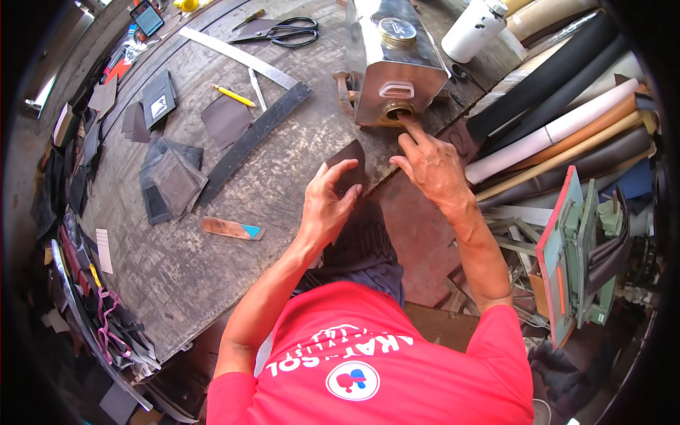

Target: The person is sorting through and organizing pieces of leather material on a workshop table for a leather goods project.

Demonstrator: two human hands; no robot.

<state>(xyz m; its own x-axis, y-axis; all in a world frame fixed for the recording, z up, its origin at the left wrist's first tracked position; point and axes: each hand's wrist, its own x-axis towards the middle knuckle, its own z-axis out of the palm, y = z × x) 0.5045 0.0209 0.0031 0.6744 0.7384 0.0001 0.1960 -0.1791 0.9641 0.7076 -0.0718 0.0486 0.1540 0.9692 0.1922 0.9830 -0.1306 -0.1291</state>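
My left hand pinches a small dark brown piece of leather between thumb and fingers, near the table's front edge. My right hand reaches up to a metal can that lies on its side. Its index finger goes into the round opening in the can's near end, so the fingertip is partly hidden. The thumb stands apart and nothing shows in that hand. A handle and a second round cap are on the can.
On the worn table lie a metal ruler, a dark straight bar, scissors, a yellow pencil, a flat blade and dark leather pieces. Material rolls and a white bottle stand right.
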